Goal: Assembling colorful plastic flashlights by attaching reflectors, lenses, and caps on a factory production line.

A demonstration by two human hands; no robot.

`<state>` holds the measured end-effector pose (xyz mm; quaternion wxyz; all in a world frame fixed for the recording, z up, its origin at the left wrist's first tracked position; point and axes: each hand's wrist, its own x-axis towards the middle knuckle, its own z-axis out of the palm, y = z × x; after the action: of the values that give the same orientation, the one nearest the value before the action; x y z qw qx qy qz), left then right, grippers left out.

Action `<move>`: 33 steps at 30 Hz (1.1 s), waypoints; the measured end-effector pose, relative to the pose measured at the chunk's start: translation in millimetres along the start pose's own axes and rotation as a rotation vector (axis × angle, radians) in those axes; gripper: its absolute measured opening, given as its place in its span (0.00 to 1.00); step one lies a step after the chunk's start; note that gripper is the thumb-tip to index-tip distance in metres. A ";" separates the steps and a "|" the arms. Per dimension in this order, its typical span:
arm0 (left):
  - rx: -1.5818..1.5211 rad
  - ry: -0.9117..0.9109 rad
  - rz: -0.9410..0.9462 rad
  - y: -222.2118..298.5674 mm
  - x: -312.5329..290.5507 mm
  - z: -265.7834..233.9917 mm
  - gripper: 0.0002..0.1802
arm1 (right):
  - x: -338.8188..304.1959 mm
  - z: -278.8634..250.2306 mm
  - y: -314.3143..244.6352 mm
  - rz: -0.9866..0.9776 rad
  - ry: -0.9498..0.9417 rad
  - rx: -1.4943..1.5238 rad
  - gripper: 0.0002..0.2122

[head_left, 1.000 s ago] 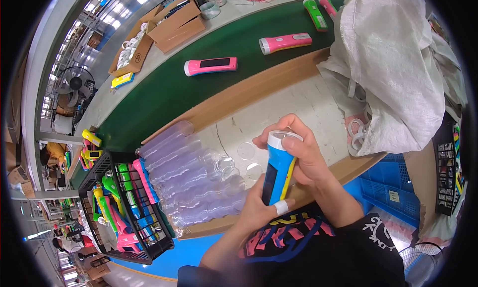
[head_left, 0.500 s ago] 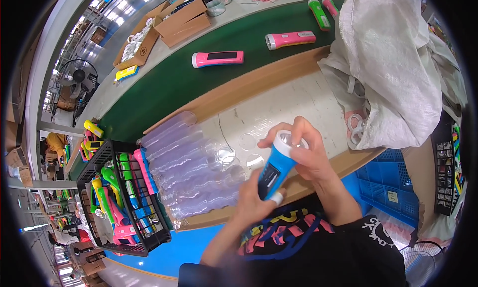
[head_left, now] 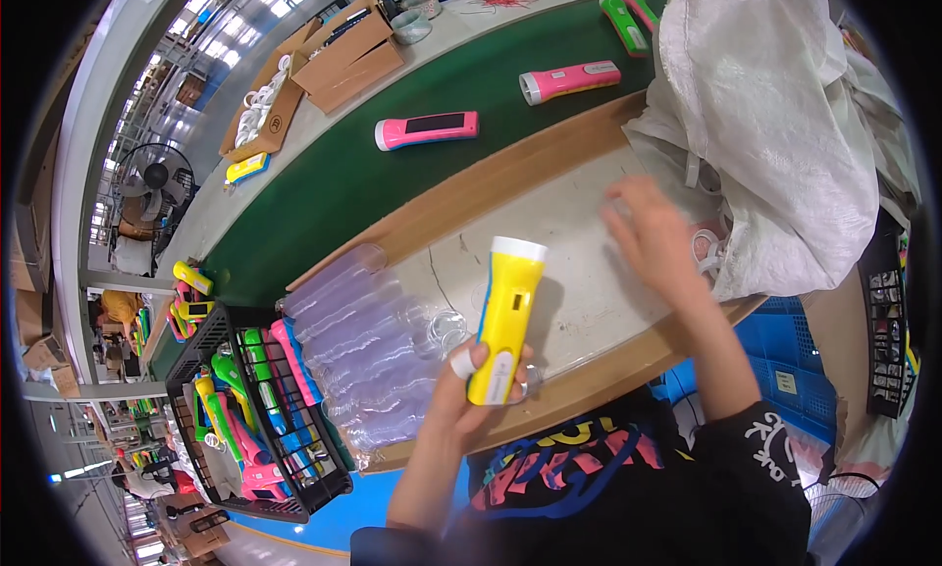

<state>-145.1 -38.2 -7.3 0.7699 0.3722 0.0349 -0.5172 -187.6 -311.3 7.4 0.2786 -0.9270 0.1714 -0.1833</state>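
My left hand (head_left: 466, 385) is closed around the lower end of a flashlight (head_left: 510, 311), which stands tilted with its white-rimmed head up. Its yellow side with a small switch faces me, and blue shows along its left edge. A white wrap sits on my left thumb. My right hand (head_left: 648, 237), blurred, is away from the flashlight with its fingers apart. It is nearest to the white rings (head_left: 703, 247) at the mouth of a white woven sack (head_left: 770, 144). Stacked clear plastic discs (head_left: 358, 340) lie in rows left of the flashlight.
A cardboard-edged tray (head_left: 579, 316) spans the bench before me. Beyond it, pink flashlights (head_left: 428, 130) and a green one (head_left: 623, 25) lie on a green strip (head_left: 334, 174). A black crate (head_left: 260, 409) of colourful flashlights stands left; a box of white rings (head_left: 260, 110) sits farther back.
My right hand has left the flashlight's head and moved right toward the sack. In my left hand the flashlight has turned from its blue side to its yellow side and stands more upright.
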 end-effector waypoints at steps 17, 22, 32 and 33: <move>2.024 0.238 0.499 39.0 52.1 -12.1 0.22 | 22.1 -27.5 64.2 -0.243 -0.169 -1.058 0.08; 1.937 0.175 0.487 39.2 60.9 -6.7 0.20 | 21.4 -51.9 104.9 0.029 -0.405 -0.791 0.11; 0.817 0.348 0.613 80.7 24.4 24.8 0.06 | 0.6 1.3 -44.5 -0.457 -0.124 0.277 0.26; 0.817 0.371 0.626 84.3 22.0 29.3 0.06 | 0.8 8.1 -56.1 -0.459 -0.110 0.334 0.26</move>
<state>-75.4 -57.2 49.5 0.6606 0.7187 -0.1460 -0.1603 -171.3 -263.9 33.9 0.3874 -0.8915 -0.0905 -0.2168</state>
